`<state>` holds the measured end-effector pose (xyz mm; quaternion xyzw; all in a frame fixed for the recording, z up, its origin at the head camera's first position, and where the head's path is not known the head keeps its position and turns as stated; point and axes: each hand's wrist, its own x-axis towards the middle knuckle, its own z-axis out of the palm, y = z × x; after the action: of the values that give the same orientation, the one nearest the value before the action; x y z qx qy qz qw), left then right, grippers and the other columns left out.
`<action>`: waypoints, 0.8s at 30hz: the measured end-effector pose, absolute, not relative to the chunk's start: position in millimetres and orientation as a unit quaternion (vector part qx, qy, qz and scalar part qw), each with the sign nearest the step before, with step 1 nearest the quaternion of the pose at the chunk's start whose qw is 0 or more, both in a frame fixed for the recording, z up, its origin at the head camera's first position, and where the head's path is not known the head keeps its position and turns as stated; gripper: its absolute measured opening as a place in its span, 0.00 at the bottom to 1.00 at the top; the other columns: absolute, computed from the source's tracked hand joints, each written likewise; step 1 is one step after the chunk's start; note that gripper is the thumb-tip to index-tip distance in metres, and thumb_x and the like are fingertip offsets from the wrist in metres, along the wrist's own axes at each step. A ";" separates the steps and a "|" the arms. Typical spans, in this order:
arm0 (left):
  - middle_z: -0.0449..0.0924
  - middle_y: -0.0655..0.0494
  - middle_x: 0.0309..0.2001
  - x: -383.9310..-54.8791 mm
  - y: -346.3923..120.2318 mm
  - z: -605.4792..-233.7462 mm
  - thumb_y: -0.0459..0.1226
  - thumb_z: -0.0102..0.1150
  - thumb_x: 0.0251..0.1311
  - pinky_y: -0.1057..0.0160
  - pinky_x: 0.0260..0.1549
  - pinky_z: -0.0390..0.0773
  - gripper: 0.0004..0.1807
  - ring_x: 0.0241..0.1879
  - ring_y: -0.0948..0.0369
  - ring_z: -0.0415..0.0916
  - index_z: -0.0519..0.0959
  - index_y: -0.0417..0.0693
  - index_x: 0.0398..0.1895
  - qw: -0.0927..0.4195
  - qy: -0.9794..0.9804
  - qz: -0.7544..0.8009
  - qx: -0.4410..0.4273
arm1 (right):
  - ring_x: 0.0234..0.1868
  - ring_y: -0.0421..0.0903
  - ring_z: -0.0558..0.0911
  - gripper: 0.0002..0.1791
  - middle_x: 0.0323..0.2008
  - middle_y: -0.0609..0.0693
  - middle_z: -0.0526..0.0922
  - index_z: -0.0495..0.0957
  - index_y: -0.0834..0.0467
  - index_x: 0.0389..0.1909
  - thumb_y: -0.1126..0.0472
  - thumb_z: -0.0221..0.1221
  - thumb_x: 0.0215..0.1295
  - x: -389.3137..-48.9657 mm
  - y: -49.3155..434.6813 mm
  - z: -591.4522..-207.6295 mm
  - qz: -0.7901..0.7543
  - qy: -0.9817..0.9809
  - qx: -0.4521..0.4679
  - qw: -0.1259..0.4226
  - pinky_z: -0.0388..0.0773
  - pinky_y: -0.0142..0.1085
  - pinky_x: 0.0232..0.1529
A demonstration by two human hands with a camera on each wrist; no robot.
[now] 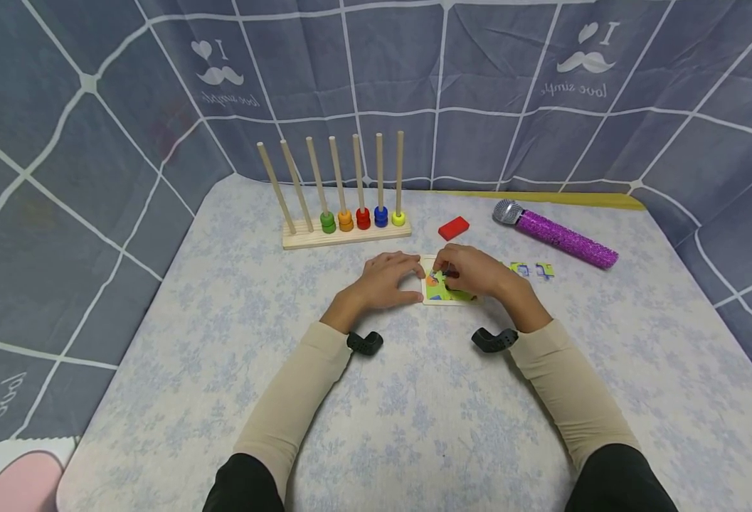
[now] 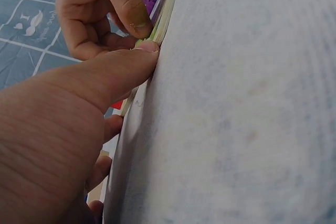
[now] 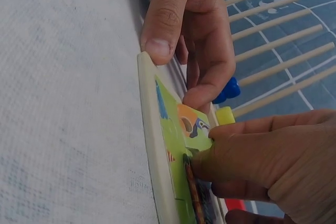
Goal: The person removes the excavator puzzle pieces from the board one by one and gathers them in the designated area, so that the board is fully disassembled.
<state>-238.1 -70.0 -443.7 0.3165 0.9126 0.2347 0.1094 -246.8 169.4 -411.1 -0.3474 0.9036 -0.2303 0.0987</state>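
Note:
A small puzzle board [image 1: 431, 301] with a pale wooden rim and a green picture lies on the table. My left hand [image 1: 385, 281] holds it at the left, thumb [image 3: 159, 51] on the rim's near corner and index finger curled over the far part. Over the board, my right hand [image 1: 474, 272] pinches a puzzle piece [image 3: 190, 124] showing an orange and blue bird, between thumb and index finger. The piece sits in or just above the board; I cannot tell which. A dark recess shows beside it, and my right fingers hide much of the board.
Two loose puzzle pieces [image 1: 544, 270] lie right of the board. Behind stand a wooden peg rack [image 1: 350, 239] with coloured beads and a red block [image 1: 454, 228]. A purple glitter microphone [image 1: 564, 238] lies at the back right. A patterned curtain [image 1: 478, 85] hangs behind the table.

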 end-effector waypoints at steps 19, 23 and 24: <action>0.58 0.59 0.77 -238.5 -70.4 -443.7 0.55 0.62 0.67 0.38 0.66 0.51 0.20 0.75 0.47 0.49 0.75 0.64 0.59 0.113 0.912 0.233 0.318 | 0.34 0.47 0.73 0.12 0.36 0.51 0.77 0.82 0.63 0.46 0.72 0.64 0.61 -253.1 173.1 -416.9 -0.245 0.901 -0.345 0.098 0.71 0.41 0.37; 0.58 0.59 0.77 -238.3 -70.5 -443.1 0.55 0.61 0.67 0.38 0.66 0.51 0.20 0.75 0.48 0.49 0.75 0.65 0.59 0.114 0.912 0.234 0.318 | 0.33 0.47 0.72 0.12 0.35 0.51 0.77 0.82 0.63 0.46 0.73 0.63 0.61 -253.7 174.9 -416.8 -0.261 0.894 -0.349 0.101 0.71 0.41 0.37; 0.58 0.59 0.77 -238.3 -70.4 -442.9 0.55 0.61 0.68 0.38 0.66 0.51 0.20 0.75 0.48 0.49 0.74 0.65 0.59 0.115 0.912 0.234 0.318 | 0.34 0.48 0.73 0.13 0.35 0.52 0.77 0.82 0.63 0.46 0.73 0.63 0.61 -253.8 175.5 -416.6 -0.264 0.893 -0.349 0.102 0.71 0.42 0.37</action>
<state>-238.3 -70.4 -442.9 0.3184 0.9115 0.2338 0.1145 -253.8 175.5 -416.6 -0.3494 0.8932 -0.2643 0.1017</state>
